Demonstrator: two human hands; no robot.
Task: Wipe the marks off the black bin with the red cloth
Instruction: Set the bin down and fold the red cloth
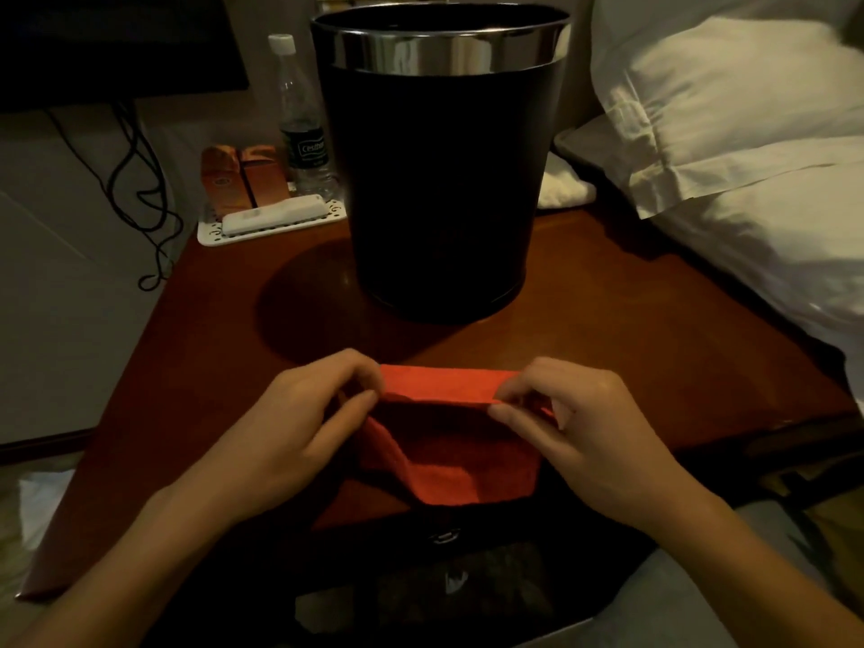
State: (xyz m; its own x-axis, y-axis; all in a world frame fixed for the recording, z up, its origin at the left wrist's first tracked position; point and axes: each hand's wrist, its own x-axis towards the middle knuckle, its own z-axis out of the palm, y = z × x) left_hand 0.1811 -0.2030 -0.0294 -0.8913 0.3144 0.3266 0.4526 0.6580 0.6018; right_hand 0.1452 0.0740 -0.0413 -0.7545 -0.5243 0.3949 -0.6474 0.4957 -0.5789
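The black bin [439, 180] with a shiny metal rim stands upright in the middle of the wooden bedside table [631, 320]. In front of it, near the table's front edge, hangs the red cloth [449, 451]. My left hand [299, 427] pinches its upper left corner and my right hand [575, 427] pinches its upper right corner, holding the top edge folded over. Both hands are well short of the bin. No marks on the bin's dark side can be made out in this dim light.
A white tray [215, 238] at the back left holds a remote [273, 215], orange boxes [243, 177] and a water bottle [304, 128]. Cables [140, 180] hang at the left. White pillows [729, 133] and bedding lie along the right. A white towel [561, 187] lies behind the bin.
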